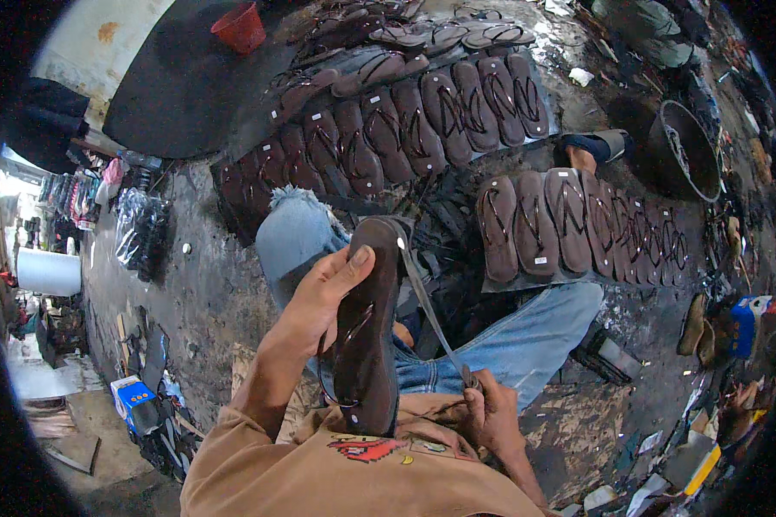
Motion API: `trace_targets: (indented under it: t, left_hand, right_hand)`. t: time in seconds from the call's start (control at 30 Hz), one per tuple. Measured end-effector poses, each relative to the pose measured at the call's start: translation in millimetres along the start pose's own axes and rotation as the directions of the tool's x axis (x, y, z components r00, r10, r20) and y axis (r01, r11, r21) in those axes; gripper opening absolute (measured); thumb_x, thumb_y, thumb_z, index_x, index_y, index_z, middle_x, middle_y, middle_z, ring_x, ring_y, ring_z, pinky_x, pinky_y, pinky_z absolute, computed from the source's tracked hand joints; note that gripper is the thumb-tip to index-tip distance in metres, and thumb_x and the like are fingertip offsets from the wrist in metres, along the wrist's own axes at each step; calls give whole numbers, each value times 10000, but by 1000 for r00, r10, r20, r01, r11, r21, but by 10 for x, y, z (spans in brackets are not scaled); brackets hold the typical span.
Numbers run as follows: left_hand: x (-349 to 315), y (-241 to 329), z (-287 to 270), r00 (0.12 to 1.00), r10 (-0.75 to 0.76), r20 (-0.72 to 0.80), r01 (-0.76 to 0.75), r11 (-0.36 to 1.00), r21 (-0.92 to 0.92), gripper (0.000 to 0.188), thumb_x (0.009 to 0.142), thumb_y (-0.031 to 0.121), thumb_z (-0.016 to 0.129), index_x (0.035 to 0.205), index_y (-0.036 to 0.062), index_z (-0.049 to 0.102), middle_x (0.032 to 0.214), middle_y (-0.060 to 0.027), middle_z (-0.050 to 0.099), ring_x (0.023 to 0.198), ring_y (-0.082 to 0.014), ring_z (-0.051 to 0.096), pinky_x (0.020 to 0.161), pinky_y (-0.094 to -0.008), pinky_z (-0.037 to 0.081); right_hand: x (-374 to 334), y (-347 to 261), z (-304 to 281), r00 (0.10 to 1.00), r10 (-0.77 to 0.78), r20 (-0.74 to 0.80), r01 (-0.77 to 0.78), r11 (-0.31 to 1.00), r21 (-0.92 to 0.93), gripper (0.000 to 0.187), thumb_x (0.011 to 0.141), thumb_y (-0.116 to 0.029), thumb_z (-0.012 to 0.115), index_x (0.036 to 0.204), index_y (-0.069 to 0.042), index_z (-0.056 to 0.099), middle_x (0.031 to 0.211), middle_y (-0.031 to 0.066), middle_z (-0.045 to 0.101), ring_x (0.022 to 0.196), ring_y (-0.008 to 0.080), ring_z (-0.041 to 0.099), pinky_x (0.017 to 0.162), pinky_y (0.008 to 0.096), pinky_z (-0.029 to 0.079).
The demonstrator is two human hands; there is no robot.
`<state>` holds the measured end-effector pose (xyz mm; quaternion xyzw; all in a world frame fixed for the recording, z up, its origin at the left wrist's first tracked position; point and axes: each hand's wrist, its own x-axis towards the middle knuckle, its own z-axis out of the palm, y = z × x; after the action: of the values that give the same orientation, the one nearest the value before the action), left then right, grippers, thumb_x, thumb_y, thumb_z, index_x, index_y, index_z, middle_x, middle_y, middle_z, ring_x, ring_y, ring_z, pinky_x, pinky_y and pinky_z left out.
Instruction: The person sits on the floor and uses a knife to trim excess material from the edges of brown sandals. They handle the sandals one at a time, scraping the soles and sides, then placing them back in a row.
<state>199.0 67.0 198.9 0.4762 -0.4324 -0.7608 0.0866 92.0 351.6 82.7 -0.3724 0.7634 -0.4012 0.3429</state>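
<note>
In front of my chest a dark brown flip-flop (pixel 366 345) stands nearly upright, its toe end away from me. My left hand (pixel 341 280) is closed around its side, thumb laid across the sole. A narrow grey strip (pixel 428 306) runs slanting from the toe end down to my right hand (pixel 489 405), which is closed on its near end. Whether this is a long blade or a cut length of sole material, I cannot tell. Both hands are above my lap, between my knees in blue jeans.
Beyond my knees lie rows of brown flip-flops (pixel 388 138), with a shorter row (pixel 547 220) to the right. Farther right stands a dark bucket (pixel 685 151), near a person's limb (pixel 582 159). A red bucket (pixel 239 28) is far left. Blue-and-white boxes (pixel 134 398) and scraps litter the floor.
</note>
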Motion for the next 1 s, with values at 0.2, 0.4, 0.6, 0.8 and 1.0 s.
trace_targets:
  t: [0.2,0.4,0.6,0.8,1.0]
  left_hand:
    - [100,-41,-16,995,87,48,-93,985,146,562,977,394,695,1394,42,562,1101,-44,703,906,-142,678,813,-311,550]
    - [200,-66,9,997,80,3,-79,982,169,511,990,372,691,1341,20,573,1138,-48,683,962,-111,653,845,-274,546]
    - [216,-47,83,996,86,26,-90,973,212,506,1000,358,679,1367,36,547,1139,-40,667,958,-104,647,838,-273,549]
    - [204,7,176,996,80,27,-84,978,189,521,998,372,679,1375,39,540,1121,-34,655,956,-95,636,816,-277,551]
    - [56,-14,180,986,162,49,-170,943,285,520,1002,381,669,1379,50,533,1139,-48,653,987,-117,644,825,-280,555]
  right_hand:
    - [1030,-288,-415,993,-97,69,104,988,-117,261,1014,-332,601,1025,-72,585,719,239,622,711,505,605,616,550,458]
    - [1714,-761,-847,930,-83,359,174,958,-228,417,1052,-448,486,1019,-68,651,751,261,653,784,505,635,705,583,493]
    - [2240,-917,-916,819,-220,530,295,954,-61,572,1069,-474,435,1067,35,695,890,237,713,864,413,686,809,483,521]
    - [2402,-928,-768,828,-240,507,308,950,-53,637,1084,-507,404,1016,64,679,823,168,695,775,271,658,772,412,518]
    - [1822,-492,-1051,847,-363,389,355,930,93,520,1088,-428,453,875,32,565,720,104,549,705,209,516,702,394,456]
